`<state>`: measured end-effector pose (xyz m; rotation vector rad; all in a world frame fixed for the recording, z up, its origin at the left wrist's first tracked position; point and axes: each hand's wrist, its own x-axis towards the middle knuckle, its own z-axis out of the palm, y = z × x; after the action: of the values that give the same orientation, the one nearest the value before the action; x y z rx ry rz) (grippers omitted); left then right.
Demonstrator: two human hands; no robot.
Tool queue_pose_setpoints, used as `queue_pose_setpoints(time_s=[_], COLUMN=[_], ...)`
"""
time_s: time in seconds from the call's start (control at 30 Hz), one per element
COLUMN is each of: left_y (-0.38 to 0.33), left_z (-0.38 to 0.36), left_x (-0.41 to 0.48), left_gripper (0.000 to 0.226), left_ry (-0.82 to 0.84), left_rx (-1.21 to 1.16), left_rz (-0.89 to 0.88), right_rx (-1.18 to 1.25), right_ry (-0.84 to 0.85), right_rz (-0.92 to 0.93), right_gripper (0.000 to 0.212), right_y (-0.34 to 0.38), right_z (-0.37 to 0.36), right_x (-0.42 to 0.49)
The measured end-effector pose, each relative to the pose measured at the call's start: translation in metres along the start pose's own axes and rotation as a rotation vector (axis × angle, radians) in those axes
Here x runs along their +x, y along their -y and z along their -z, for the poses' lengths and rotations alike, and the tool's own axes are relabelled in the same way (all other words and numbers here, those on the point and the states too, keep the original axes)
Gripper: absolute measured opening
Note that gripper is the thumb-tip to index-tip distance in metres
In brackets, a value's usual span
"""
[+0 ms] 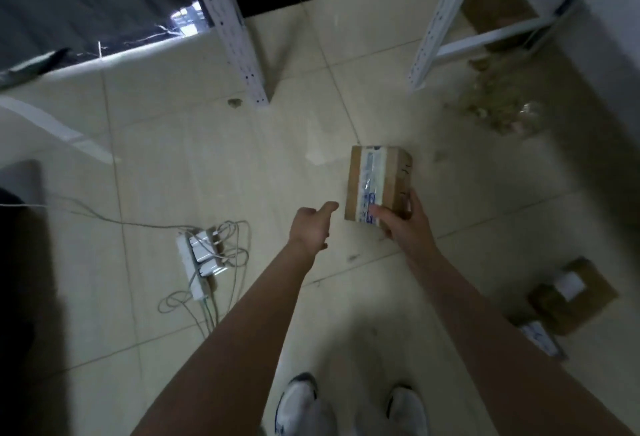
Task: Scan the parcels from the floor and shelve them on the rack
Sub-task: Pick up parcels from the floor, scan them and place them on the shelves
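A small brown cardboard parcel (pixel 375 179) with a white-and-blue tape strip is held above the tiled floor. My right hand (pixel 403 222) grips its near end, thumb on the taped top and fingers round the right side. My left hand (pixel 311 226) hovers just left of the parcel, not touching it, thumb pointing toward it and fingers loosely curled under. Two more brown parcels (pixel 573 293) lie on the floor at the lower right. White perforated rack uprights (pixel 230 23) stand ahead, with a second upright (pixel 438 20) to the right.
A white power strip (pixel 199 257) with plugs and tangled cables lies on the floor to the left. A clear bag of brownish filler (pixel 498 106) sits by the right rack leg. A cardboard box (pixel 498 3) rests under the rack. My shoes (pixel 298 404) are at the bottom.
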<state>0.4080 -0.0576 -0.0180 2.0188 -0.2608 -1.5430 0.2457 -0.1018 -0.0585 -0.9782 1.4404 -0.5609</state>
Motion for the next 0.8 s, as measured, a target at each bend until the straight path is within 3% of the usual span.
queue_pose_setpoints(time_s=[0.07,0.27,0.37,0.47,0.57,0.6,0.67,0.73,0.8], left_y=[-0.04,-0.127,-0.155,-0.162,-0.16,-0.158,-0.148,-0.14,-0.132], left_z=[-0.016,-0.04,-0.036,-0.04,-0.052,-0.058,-0.066,-0.071,-0.08], left_x=[-0.057,-0.232,-0.316,-0.387,-0.453,-0.472,-0.508,-0.545,-0.576], left_gripper=[0.03,0.053,0.034,0.03,0.056,0.067,0.08,0.067,0.027], left_ry=[0.094,0.38,0.478,0.571,0.711,0.777,0.888,0.916,0.855], left_rx=[-0.051,-0.164,-0.175,-0.141,-0.14,-0.128,-0.11,-0.048,0.025], left_rz=[-0.019,-0.019,-0.042,-0.072,-0.025,0.012,0.03,-0.021,-0.126], right_rx=[0.167,0.728,0.976,1.129,1.204,1.217,1.237,1.277,1.249], right_ry=[-0.007,-0.109,-0.136,-0.152,-0.167,-0.172,-0.224,-0.294,-0.367], right_rz=[0.009,-0.1,-0.093,-0.061,-0.014,0.014,0.076,0.103,0.101], right_gripper=[0.055,0.048,0.057,0.086,0.107,0.106,0.083,0.071,0.065], right_y=[0.056,0.197,0.248,0.276,0.29,0.291,0.288,0.283,0.276], right_z=[0.023,0.084,0.108,0.132,0.148,0.152,0.162,0.177,0.194], right_x=[-0.054,-0.217,-0.293,-0.36,-0.425,-0.446,-0.482,-0.514,-0.542])
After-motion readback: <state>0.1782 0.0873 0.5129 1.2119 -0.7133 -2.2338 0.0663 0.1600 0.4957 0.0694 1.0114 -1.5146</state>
